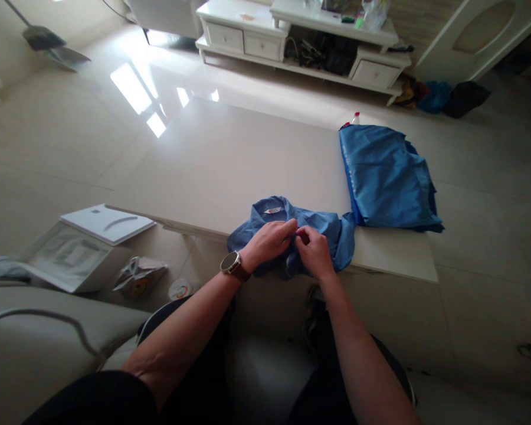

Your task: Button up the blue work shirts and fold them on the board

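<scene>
A blue collared shirt (331, 224) lies crumpled at the near edge of the low table (248, 153), part of it hanging over. Its collar, with a white label (273, 210), faces up at the far side. My left hand (272, 239), with a watch on the wrist, is closed on the front of the shirt below the collar. Close beside it, my right hand (312, 248) pinches the same part of the cloth. The fingertips nearly meet, and the exact spot between them is too small to make out. Right of the shirt sits a stack of folded blue garments (387, 177).
A red-capped bottle (356, 118) shows behind the stack. On the floor to the left are a white box (77, 254), a plastic bag (140, 276) and a white tub (182, 289). A white TV cabinet (261, 47) stands at the back, with bags (464, 97) at its right.
</scene>
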Demonstrator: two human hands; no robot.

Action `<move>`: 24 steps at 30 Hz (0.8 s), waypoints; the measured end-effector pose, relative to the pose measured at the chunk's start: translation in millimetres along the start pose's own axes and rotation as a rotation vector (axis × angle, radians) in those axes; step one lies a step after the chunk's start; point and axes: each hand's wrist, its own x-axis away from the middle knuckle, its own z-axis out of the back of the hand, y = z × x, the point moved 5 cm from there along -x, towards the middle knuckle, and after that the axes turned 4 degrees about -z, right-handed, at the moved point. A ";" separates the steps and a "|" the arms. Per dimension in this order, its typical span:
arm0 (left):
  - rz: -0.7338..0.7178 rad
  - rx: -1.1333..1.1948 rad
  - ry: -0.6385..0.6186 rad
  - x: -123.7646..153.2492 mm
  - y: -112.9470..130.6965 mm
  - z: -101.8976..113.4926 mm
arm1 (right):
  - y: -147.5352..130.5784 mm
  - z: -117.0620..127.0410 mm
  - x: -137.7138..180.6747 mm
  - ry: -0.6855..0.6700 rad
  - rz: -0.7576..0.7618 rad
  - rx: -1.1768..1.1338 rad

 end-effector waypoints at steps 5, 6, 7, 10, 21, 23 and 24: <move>-0.002 0.022 -0.005 0.1 1.7 -1.5 | 15.3 -4.7 -1.8 -0.014 -0.144 -0.113; 0.010 0.029 0.000 0.1 1.5 -0.9 | 16.2 -5.1 -1.9 -0.015 -0.143 -0.125; 0.026 0.034 0.009 0.2 1.0 0.1 | 16.6 -5.5 -1.8 -0.024 -0.138 -0.142; 0.076 0.049 0.035 0.1 -0.9 3.9 | 16.0 -6.1 -0.8 -0.069 -0.123 -0.198; 0.080 0.062 0.030 -0.4 -0.2 0.9 | 10.8 -3.6 -1.8 -0.075 -0.116 -0.199; 0.070 0.058 0.030 -0.3 0.2 0.0 | 8.7 -2.9 -0.9 -0.071 -0.112 -0.189; 0.068 0.061 0.035 -0.4 0.2 -0.1 | 7.5 -2.1 -0.4 -0.057 -0.106 -0.175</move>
